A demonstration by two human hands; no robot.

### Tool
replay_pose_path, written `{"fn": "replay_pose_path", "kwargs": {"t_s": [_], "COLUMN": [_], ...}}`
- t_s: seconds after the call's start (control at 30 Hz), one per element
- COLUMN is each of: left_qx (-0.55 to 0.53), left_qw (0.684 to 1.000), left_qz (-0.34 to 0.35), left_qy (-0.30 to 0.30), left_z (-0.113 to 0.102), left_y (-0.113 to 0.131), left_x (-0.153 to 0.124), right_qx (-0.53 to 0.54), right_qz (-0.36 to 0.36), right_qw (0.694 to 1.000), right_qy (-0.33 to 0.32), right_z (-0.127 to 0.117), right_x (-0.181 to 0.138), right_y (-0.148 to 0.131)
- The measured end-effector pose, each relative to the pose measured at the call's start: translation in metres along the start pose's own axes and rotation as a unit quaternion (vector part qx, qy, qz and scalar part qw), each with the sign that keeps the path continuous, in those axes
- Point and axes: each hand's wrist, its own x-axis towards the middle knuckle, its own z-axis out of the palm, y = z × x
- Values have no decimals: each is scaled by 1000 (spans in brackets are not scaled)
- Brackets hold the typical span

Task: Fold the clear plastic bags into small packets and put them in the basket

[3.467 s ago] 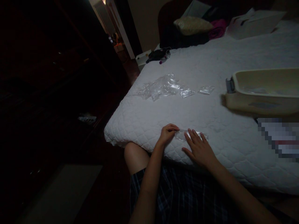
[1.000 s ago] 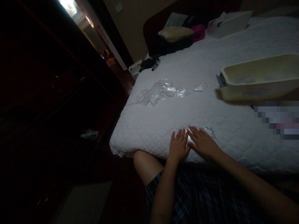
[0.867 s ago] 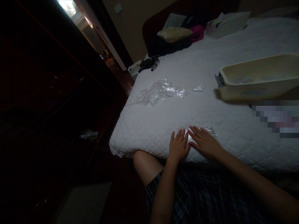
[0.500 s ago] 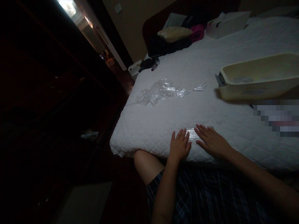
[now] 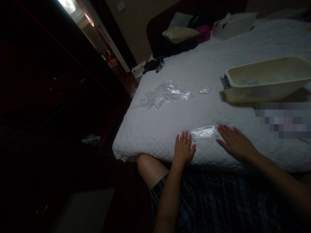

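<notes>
A small clear plastic bag lies flat on the white quilted mattress near its front edge. My left hand rests flat, fingers stretched out, just left of the bag, its fingertips at the bag's left end. My right hand lies flat with fingers spread at the bag's right end. Neither hand holds anything.
A heap of clear plastic bags and two loose ones lie farther back. A beige plastic tub stands at the right. Pillows, clothes and a white box sit at the headboard. Dark floor lies to the left.
My hands were together on the bag; the right hand has slid to the right, uncovering the flattened bag between the two hands. The view shifted slightly.
</notes>
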Motion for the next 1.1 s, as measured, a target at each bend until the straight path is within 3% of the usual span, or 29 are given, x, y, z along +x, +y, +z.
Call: {"fn": "replay_pose_path", "kwargs": {"t_s": [0.33, 0.47, 0.57, 0.7, 0.9, 1.1], "left_qx": [-25, -28, -35, -36, -29, -48], "left_qw": [999, 999, 999, 998, 999, 996], "left_qz": [-34, -35, -36, -35, -35, -52], "left_qy": [16, 17, 19, 24, 23, 48], "left_z": [3, 5, 6, 6, 5, 4], "left_y": [7, 7, 7, 7, 9, 11], "left_x": [1, 2, 2, 2, 1, 2], "right_qx": [6, 3, 25, 53, 72, 90], "right_qz": [6, -7, -75, -164, -110, -120], "right_qw": [1000, 997, 990, 978, 983, 979], "right_qy": [21, 73, 119, 119, 126, 139], "right_z": [-3, -11, -20, -20, -5, -4], "right_x": [-1, 1, 8, 21, 30, 27], "right_y": [-4, -10, -26, -51, -59, -55]}}
